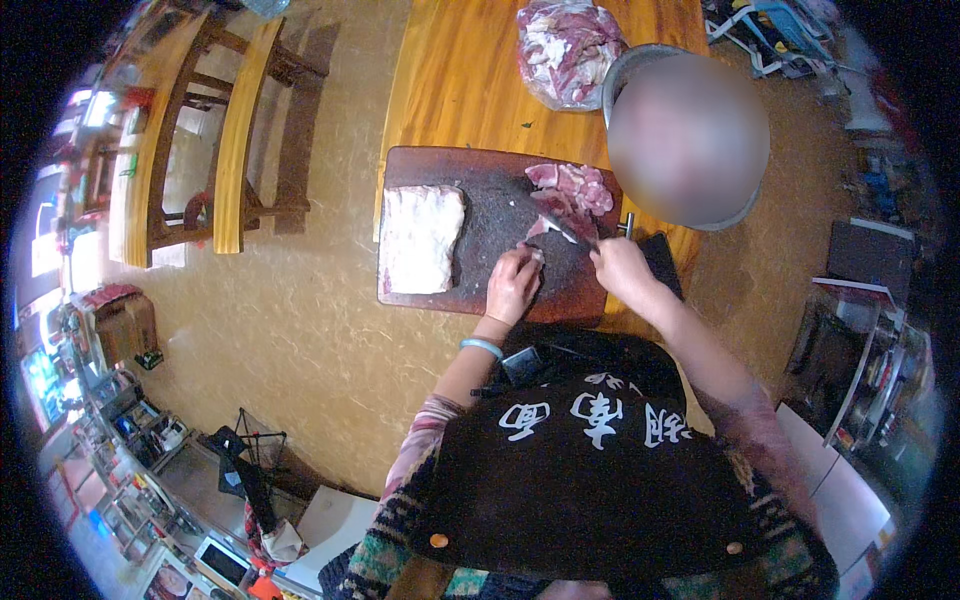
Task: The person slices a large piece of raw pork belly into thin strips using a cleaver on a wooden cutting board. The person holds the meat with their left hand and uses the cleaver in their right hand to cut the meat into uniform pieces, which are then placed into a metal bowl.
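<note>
My right hand (pixel 625 271) grips the handle of a knife (pixel 559 222), whose blade reaches up and left over the cutting board (pixel 487 259). Under and beside the blade lie cut pieces of raw meat (pixel 581 187). My left hand (pixel 516 281) rests near the board's front edge, its fingers curled onto a small pale piece of meat (pixel 535 255). A large pale slab of meat or fat (pixel 421 240) lies at the board's left end, apart from both hands.
A plastic bag of raw meat (pixel 570 52) sits on the wooden table (pixel 457 90) beyond the board. Right of it stands a round basin (pixel 622 67), its inside blurred. A dark flat object (pixel 661 262) lies near my right wrist. Wooden benches (pixel 232 150) stand at left.
</note>
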{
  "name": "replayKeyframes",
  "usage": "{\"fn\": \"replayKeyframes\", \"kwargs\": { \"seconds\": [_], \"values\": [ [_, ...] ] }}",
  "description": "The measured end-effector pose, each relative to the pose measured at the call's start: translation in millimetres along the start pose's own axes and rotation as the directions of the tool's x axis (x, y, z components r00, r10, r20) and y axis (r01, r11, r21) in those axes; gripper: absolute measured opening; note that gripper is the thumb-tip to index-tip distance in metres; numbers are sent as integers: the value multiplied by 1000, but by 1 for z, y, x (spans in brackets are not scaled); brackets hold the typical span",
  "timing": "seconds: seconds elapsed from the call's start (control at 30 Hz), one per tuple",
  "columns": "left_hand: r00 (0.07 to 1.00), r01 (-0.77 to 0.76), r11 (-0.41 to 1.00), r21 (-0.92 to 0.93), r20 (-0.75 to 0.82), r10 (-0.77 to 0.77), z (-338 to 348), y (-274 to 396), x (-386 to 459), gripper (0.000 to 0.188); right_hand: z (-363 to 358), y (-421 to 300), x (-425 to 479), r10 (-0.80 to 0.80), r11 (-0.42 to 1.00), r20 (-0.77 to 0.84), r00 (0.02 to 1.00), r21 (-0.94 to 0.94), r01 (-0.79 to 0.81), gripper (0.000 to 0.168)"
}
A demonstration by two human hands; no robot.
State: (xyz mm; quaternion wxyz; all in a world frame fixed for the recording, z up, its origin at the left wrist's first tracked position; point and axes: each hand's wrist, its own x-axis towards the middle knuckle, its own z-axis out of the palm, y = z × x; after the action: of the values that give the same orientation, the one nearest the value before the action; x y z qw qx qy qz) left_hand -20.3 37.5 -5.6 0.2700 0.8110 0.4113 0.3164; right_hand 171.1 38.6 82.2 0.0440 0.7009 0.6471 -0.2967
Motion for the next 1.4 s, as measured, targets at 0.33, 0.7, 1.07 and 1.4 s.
{"fn": "replayKeyframes", "kwargs": {
  "seconds": [0.33,0.7,1.07,1.4],
  "values": [
    [1000,24,999,21,2,-24,-2,5,3,19,5,-10,-47,62,997,129,990,-63,-54,10],
    [1000,6,999,53,-16,-5,-4,5,4,19,-2,-6,-40,96,994,43,994,-59,-93,11],
    [974,224,954,-201,3,-229,-1,3,-3,22,5,-9,-90,146,988,186,971,-82,-133,12],
    [999,32,999,-4,38,-32,-1,0,1,14,25,-15,-1,-96,990,70,993,112,88,17]
  ]
}}
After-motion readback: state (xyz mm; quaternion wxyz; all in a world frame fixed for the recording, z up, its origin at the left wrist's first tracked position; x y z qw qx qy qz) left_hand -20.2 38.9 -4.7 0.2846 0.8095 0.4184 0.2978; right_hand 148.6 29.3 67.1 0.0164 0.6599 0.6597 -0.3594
